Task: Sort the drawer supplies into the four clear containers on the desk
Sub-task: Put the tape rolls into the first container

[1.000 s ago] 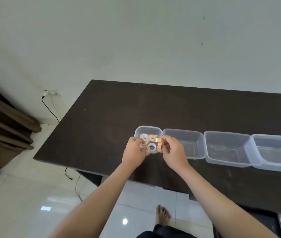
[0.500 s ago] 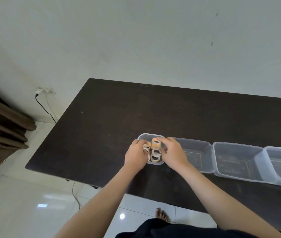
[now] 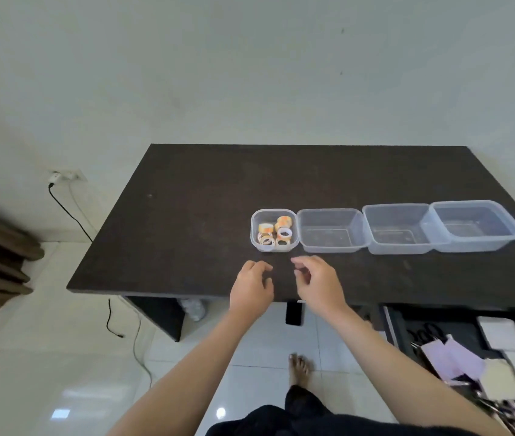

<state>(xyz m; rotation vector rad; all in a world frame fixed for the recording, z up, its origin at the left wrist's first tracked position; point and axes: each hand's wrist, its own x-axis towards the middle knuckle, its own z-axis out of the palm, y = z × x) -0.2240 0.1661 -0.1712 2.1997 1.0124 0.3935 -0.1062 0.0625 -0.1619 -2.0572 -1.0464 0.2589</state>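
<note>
Both hands are empty with loosely curled fingers, the left hand [image 3: 251, 289] and right hand [image 3: 320, 283] above the desk [image 3: 187, 221] edge; the tape rolls [image 3: 275, 236] lie inside the small container [image 3: 274, 212], leftmost of four

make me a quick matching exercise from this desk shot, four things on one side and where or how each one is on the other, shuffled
Things:
1. tape rolls
2. largest container
3. open drawer
4. left hand

Places or states:
A. at the right end of the row, with nothing in it
B. empty, fingers loosely curled, above the desk's near edge
C. heaped inside the smallest container at the left end of the row
D. below the desk on the right, holding scissors and paper pads

Pairs: 1-C, 2-A, 3-D, 4-B
</note>
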